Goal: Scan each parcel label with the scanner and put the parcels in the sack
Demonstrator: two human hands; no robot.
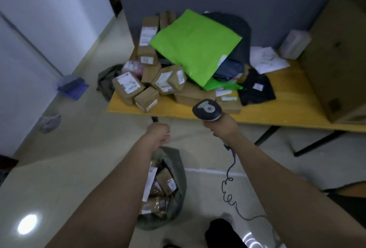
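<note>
Right hand grips the scanner; left hand curls above the sack, hold unclear. Brown parcels at the table's near left corner look light, boxy, graspable across their sides.

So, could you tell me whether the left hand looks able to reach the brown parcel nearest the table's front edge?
Probably yes. The left hand is just short of the table edge, and the brown parcel sits uncovered at the pile's front, nothing between them. Whether its fingers are free is unclear.
</note>
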